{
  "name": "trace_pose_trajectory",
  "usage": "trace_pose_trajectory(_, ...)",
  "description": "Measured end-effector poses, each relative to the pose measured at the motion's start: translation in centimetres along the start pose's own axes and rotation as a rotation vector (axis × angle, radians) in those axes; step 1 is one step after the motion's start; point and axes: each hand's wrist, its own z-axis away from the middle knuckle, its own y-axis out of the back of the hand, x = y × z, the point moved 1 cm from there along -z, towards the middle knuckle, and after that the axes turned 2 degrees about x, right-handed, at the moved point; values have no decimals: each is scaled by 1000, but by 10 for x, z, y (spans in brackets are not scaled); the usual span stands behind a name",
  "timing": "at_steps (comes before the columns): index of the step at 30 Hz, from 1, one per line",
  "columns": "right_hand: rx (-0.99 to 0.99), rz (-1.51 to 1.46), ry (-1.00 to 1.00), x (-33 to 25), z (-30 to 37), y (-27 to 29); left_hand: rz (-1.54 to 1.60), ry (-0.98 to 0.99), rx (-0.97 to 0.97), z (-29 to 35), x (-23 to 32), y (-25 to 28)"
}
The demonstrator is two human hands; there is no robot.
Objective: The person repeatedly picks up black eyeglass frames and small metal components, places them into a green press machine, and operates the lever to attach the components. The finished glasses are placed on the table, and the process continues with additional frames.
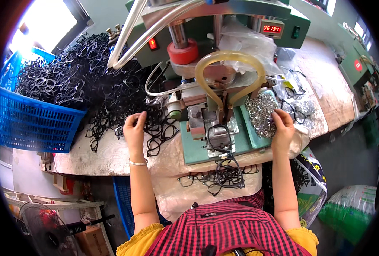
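My left hand [135, 130] is raised in front of a heap of black eyeglass frames [112, 96], its fingers curled towards the thumb; anything between them is too small to make out. At the right edge of a green tray of small shiny metal parts [261, 115], my right hand [283, 127] has its fingertips pinched together, and what they hold does not show. Between my hands stands a green bench press [217, 102]. One black eyeglass frame [218, 138] sits at its metal fixture. Another eyeglass frame [230, 171] hangs over the front edge of the base.
A blue plastic basket [38, 121] overflows with frames at the left. More frames [213, 178] lie on the covered surface before me. A yellowish hose [230, 56] loops above the fixture. Plastic bags [300, 112] and loose glasses lie beyond my right hand. A fan [44, 230] stands lower left.
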Motion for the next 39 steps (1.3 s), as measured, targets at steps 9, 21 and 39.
trace_pose_trajectory(9, -344, 122, 205, -49, 38, -67, 272, -240, 180, 48, 55, 10)
trace_pose_trajectory(21, -457, -222, -87, -76, 73, -112, 548, -706, -156, 76, 206, -18)
trace_pose_trajectory(39, -247, 1058, 569, -23, 5, -9, -116, -1362, -643, 133, 226, -74)
